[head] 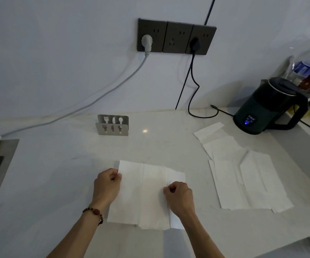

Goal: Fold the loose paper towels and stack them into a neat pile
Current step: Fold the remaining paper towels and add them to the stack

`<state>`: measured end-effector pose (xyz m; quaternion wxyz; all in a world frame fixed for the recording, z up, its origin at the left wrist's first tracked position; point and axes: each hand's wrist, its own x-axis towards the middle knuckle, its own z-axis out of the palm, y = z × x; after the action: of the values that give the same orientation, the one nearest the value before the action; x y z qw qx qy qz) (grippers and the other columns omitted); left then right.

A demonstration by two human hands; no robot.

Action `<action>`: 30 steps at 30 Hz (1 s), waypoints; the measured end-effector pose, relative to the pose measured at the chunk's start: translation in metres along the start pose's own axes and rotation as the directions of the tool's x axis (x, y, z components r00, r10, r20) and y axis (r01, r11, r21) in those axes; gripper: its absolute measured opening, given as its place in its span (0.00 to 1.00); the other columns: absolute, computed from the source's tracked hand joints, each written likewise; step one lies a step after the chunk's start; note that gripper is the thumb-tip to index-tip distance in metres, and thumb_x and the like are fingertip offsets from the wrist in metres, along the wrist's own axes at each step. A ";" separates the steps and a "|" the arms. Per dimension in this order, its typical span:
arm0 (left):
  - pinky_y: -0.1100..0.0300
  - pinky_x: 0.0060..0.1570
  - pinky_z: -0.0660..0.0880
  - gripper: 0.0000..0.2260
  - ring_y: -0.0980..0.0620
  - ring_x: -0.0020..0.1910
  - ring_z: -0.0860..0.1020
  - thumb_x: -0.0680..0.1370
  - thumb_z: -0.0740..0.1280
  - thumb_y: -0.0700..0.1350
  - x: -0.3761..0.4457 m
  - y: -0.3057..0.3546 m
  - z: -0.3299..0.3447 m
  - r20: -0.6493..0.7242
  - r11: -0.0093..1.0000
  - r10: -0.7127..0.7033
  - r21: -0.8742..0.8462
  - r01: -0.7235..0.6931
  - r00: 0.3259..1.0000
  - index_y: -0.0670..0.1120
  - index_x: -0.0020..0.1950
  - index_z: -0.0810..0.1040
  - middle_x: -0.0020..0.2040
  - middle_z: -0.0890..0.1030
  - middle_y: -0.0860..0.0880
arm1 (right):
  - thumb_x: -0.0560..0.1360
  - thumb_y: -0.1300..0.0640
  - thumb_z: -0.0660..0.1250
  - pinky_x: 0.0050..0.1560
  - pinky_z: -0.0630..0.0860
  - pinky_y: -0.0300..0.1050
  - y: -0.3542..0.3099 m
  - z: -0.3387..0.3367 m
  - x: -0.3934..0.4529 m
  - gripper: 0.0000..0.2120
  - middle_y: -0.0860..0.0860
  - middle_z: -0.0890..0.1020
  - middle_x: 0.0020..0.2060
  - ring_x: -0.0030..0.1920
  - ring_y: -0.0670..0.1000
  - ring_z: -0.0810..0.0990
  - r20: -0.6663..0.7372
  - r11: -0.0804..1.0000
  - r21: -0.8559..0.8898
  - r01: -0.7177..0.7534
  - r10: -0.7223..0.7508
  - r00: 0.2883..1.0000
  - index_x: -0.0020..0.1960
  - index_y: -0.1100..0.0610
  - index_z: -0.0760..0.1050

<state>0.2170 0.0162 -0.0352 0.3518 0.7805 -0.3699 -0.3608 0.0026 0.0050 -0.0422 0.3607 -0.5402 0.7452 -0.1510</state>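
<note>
Both hands grip one paper towel (146,194) flat on the bench (57,183) at lower centre: left hand (107,185) fingers pinch its left edge, right hand (179,195) fingers its right part. Loose paper towels (243,179) lie at right, near the kettle (268,107).

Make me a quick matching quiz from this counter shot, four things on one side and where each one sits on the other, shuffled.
Things:
1. kettle
2. napkin holder
3. grey plug
4. loose paper towels

Places:
A. in the wall socket
B. spread on the counter's right side
C. far right, by the wall
D. counter middle, beyond the hands

Pairs: 1-C, 2-D, 3-A, 4-B
</note>
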 end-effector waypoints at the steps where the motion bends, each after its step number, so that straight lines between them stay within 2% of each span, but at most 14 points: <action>1: 0.63 0.37 0.72 0.08 0.51 0.37 0.76 0.79 0.66 0.40 0.001 0.000 0.000 0.003 1.000 0.002 0.001 -0.002 1.000 0.46 0.39 0.77 0.37 0.81 0.47 | 0.74 0.56 0.65 0.29 0.69 0.37 0.000 0.000 0.000 0.10 0.52 0.81 0.32 0.30 0.48 0.74 0.000 1.000 0.000 -0.001 0.001 1.000 0.39 0.61 0.78; 3: 0.63 0.37 0.73 0.07 0.53 0.37 0.76 0.79 0.66 0.40 0.002 -0.002 0.001 0.006 1.000 -0.002 0.003 0.002 1.000 0.46 0.42 0.78 0.39 0.81 0.47 | 0.74 0.56 0.65 0.29 0.69 0.37 0.000 0.000 -0.001 0.10 0.50 0.78 0.29 0.29 0.47 0.73 0.001 1.000 -0.009 -0.006 0.006 1.000 0.38 0.61 0.78; 5: 0.59 0.42 0.76 0.04 0.51 0.41 0.78 0.79 0.65 0.40 0.003 -0.004 0.002 0.003 1.000 -0.019 0.021 0.019 1.000 0.44 0.50 0.80 0.44 0.83 0.46 | 0.73 0.56 0.65 0.29 0.68 0.38 0.000 0.001 -0.001 0.10 0.49 0.76 0.27 0.28 0.47 0.71 0.002 1.000 -0.022 -0.015 0.015 1.000 0.36 0.61 0.76; 7: 0.54 0.51 0.78 0.11 0.49 0.49 0.79 0.79 0.65 0.42 0.002 -0.006 0.003 -0.014 0.995 -0.009 0.096 0.010 1.000 0.45 0.61 0.77 0.54 0.82 0.47 | 0.73 0.56 0.64 0.28 0.67 0.38 -0.001 0.001 -0.002 0.11 0.48 0.74 0.26 0.27 0.47 0.70 0.002 0.999 -0.032 -0.019 0.020 1.000 0.34 0.59 0.74; 9: 0.51 0.56 0.77 0.17 0.47 0.60 0.75 0.79 0.64 0.44 -0.003 -0.008 0.007 -0.052 0.949 0.145 0.290 -0.124 0.988 0.45 0.68 0.71 0.63 0.77 0.47 | 0.73 0.56 0.64 0.28 0.66 0.38 -0.001 0.002 -0.002 0.12 0.47 0.72 0.25 0.26 0.46 0.69 0.005 0.999 -0.036 -0.020 0.021 1.000 0.32 0.56 0.71; 10: 0.50 0.57 0.76 0.18 0.46 0.64 0.73 0.79 0.62 0.44 -0.009 -0.005 0.010 -0.031 0.882 0.296 0.394 -0.260 0.955 0.45 0.69 0.71 0.65 0.75 0.46 | 0.73 0.56 0.64 0.27 0.66 0.38 0.000 0.002 -0.003 0.12 0.46 0.72 0.25 0.26 0.46 0.68 0.003 0.999 -0.037 -0.021 0.021 1.000 0.31 0.55 0.70; 11: 0.48 0.59 0.76 0.18 0.45 0.66 0.72 0.79 0.60 0.44 -0.014 -0.002 0.016 0.043 0.777 0.463 0.461 -0.429 0.885 0.44 0.68 0.72 0.66 0.75 0.46 | 0.72 0.56 0.63 0.27 0.65 0.38 0.000 0.003 -0.003 0.13 0.46 0.71 0.24 0.26 0.46 0.68 -0.002 0.999 -0.037 -0.020 0.020 1.000 0.30 0.55 0.68; 13: 0.44 0.63 0.74 0.18 0.44 0.67 0.73 0.77 0.60 0.45 -0.024 0.000 0.032 0.292 0.470 0.701 0.498 -0.729 0.651 0.45 0.65 0.76 0.66 0.77 0.47 | 0.72 0.56 0.63 0.28 0.66 0.40 -0.001 0.004 -0.004 0.12 0.47 0.71 0.25 0.26 0.47 0.68 -0.008 0.999 -0.040 -0.013 0.012 1.000 0.30 0.56 0.69; 14: 0.43 0.66 0.71 0.18 0.45 0.68 0.73 0.75 0.63 0.45 -0.028 -0.002 0.042 0.422 0.321 0.728 0.486 -0.813 0.540 0.47 0.65 0.77 0.66 0.77 0.48 | 0.72 0.55 0.63 0.30 0.68 0.42 -0.001 0.004 -0.004 0.12 0.48 0.73 0.25 0.27 0.48 0.69 -0.012 0.999 -0.037 -0.003 0.002 1.000 0.32 0.58 0.71; 16: 0.44 0.67 0.67 0.20 0.46 0.70 0.72 0.73 0.68 0.45 -0.034 -0.008 0.056 0.597 0.205 0.647 0.462 -0.863 0.474 0.49 0.65 0.76 0.67 0.77 0.50 | 0.73 0.53 0.66 0.34 0.75 0.43 0.003 0.000 -0.004 0.12 0.48 0.79 0.28 0.30 0.47 0.75 -0.030 1.000 -0.006 0.005 -0.005 1.000 0.36 0.59 0.76; 19: 0.45 0.65 0.68 0.21 0.47 0.69 0.73 0.77 0.57 0.53 -0.033 -0.017 0.062 0.683 0.179 0.513 0.507 -0.843 0.520 0.49 0.67 0.75 0.67 0.77 0.50 | 0.72 0.49 0.71 0.43 0.78 0.41 0.015 -0.010 -0.006 0.11 0.46 0.81 0.39 0.40 0.46 0.79 -0.123 0.997 0.049 -0.059 0.064 0.990 0.48 0.55 0.79; 23: 0.39 0.70 0.62 0.27 0.45 0.71 0.70 0.79 0.51 0.63 -0.027 -0.026 0.062 0.724 0.145 0.389 0.562 -0.814 0.569 0.49 0.70 0.73 0.71 0.73 0.50 | 0.70 0.49 0.74 0.55 0.72 0.45 0.033 -0.012 -0.014 0.28 0.51 0.72 0.59 0.59 0.52 0.71 -0.202 0.991 -0.061 -0.123 0.109 0.973 0.65 0.53 0.68; 26: 0.40 0.64 0.56 0.33 0.43 0.73 0.65 0.78 0.44 0.68 -0.026 -0.027 0.061 0.743 0.140 0.329 0.572 -0.808 0.583 0.51 0.73 0.69 0.73 0.70 0.49 | 0.70 0.53 0.73 0.58 0.74 0.48 0.029 -0.009 -0.018 0.30 0.52 0.69 0.63 0.61 0.53 0.71 -0.167 0.989 -0.090 -0.116 0.099 0.981 0.68 0.54 0.64; 30: 0.40 0.68 0.49 0.38 0.43 0.75 0.56 0.73 0.43 0.74 -0.027 -0.017 0.055 0.739 0.157 0.331 0.571 -0.806 0.587 0.53 0.75 0.64 0.76 0.64 0.49 | 0.71 0.60 0.72 0.58 0.74 0.48 0.027 -0.009 -0.015 0.30 0.54 0.72 0.62 0.57 0.55 0.76 -0.105 0.981 0.079 -0.175 0.183 0.977 0.69 0.55 0.64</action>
<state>0.1644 0.0317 -0.0683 -0.0923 0.5201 -0.8418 -0.1112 -0.0200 0.0271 -0.0465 0.3491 -0.4486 0.8042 -0.1738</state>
